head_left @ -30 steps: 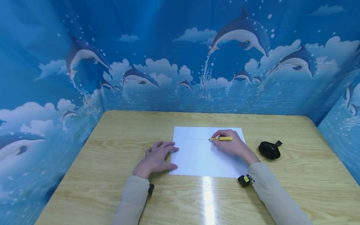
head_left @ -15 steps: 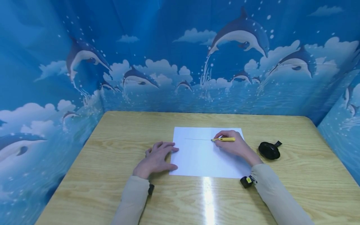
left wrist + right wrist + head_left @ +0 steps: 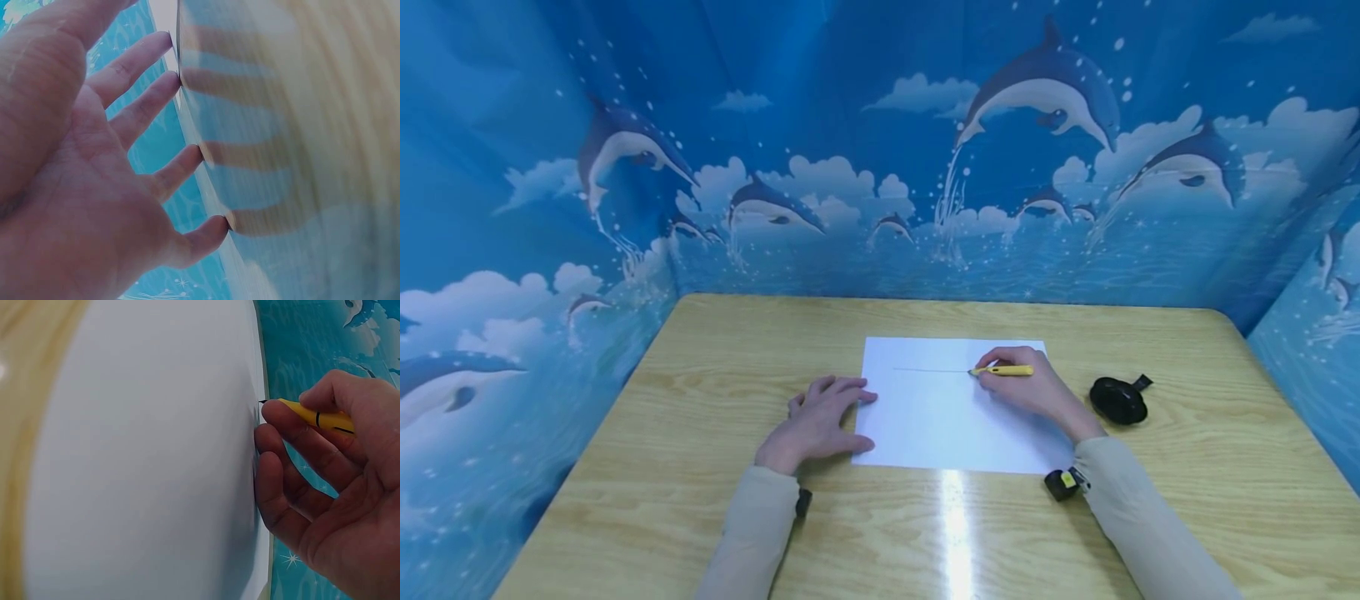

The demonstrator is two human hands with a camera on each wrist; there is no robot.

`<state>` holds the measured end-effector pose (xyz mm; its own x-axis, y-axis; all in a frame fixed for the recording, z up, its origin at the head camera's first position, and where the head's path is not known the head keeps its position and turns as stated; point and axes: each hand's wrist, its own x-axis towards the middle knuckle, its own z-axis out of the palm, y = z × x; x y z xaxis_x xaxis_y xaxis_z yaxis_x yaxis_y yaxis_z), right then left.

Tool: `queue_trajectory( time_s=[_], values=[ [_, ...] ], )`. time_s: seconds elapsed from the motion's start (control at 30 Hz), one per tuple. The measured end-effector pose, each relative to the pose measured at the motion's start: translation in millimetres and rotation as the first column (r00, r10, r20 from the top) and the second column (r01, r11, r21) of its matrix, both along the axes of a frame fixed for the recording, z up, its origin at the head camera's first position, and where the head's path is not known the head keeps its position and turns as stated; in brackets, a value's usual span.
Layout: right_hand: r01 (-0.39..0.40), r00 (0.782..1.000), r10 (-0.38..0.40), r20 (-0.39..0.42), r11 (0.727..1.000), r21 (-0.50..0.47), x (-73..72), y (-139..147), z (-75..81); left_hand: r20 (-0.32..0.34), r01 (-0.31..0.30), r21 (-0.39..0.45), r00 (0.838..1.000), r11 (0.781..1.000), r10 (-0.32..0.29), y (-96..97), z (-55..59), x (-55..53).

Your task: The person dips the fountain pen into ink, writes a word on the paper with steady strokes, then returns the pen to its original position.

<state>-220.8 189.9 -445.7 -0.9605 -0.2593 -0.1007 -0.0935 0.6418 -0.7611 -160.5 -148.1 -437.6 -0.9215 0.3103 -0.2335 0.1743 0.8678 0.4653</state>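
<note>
A white sheet of paper (image 3: 925, 425) lies on the wooden table, with a thin, nearly straight line (image 3: 928, 370) across its upper part. My right hand (image 3: 1026, 385) pinches a yellow pen (image 3: 1011, 370) between thumb and fingers, its dark tip at the right end of the line. In the right wrist view the pen (image 3: 312, 415) shows its point at the paper, while the other fingers curl loosely beneath. My left hand (image 3: 820, 423) is spread at the sheet's left edge, thumb and fingertips on paper and table. The left wrist view shows its fingertips (image 3: 212, 228) touching the surface.
To the right of the paper sits a small black dish-like object (image 3: 1118, 401) with a short tab. The wooden table (image 3: 722, 358) reaches back to a blue curtain (image 3: 850, 250) printed with dolphins. Black wrist cameras (image 3: 1062, 484) are strapped at both cuffs.
My right hand has moved a little to the right with the pen, and the line on the paper has grown longer that way. The left hand has stayed in place.
</note>
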Motion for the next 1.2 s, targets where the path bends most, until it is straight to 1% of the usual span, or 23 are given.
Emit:
queue_trajectory(
  time_s=[0.2, 0.5, 0.73, 0.9, 1.2],
  values=[
    [0.016, 1.000, -0.015, -0.006, 1.000, 0.016, 1.5, 2, 0.4, 0.002, 0.001, 0.004, 1.000, 1.000, -0.001, 0.0, 0.9, 0.5],
    [0.014, 1.000, -0.014, -0.003, 0.999, 0.034, 1.2, 7, 1.5, 0.001, 0.001, 0.004, 1.000, 1.000, -0.001, -0.2, 1.7, 0.4],
    [0.033, 0.999, -0.033, 0.004, 0.998, 0.057, 2.6, 9, 1.4, 0.002, 0.005, 0.008, 1.000, 1.000, -0.005, -0.4, 1.8, 0.5],
    [0.048, 0.999, -0.049, 0.005, 0.997, 0.062, 3.9, 10, 1.8, 0.003, 0.006, 0.011, 1.000, 1.000, -0.006, -0.2, 2.1, 0.6],
    [0.053, 0.998, -0.055, 0.019, 0.997, 0.064, 5.1, 14, 3.2, 0.001, 0.007, 0.007, 1.000, 1.000, -0.007, 0.4, 3.1, 1.3]
  ],
)
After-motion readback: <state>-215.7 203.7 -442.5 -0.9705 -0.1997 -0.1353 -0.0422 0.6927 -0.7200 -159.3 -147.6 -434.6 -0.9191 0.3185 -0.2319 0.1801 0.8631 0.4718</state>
